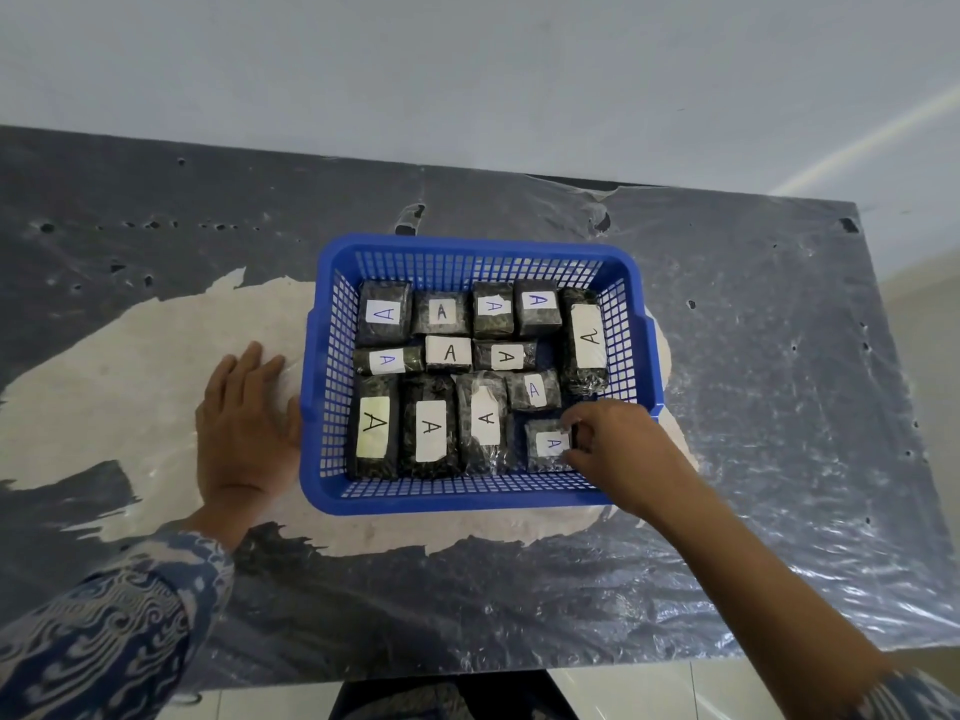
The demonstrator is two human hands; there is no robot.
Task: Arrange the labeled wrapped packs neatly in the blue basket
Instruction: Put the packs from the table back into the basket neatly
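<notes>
fingertips of my right hand (621, 444) pinch the small pack (548, 445) at the near right of the blue basket (415, 498), beside the other labeled packs (457, 376). my left hand (244, 423) lies flat and open on the table (779, 407), against the basket's left wall.

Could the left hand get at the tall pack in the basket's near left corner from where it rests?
Probably yes. The left hand lies flat on the table just outside the blue basket, beside that pack. The basket is open on top and nothing covers the pack.
</notes>
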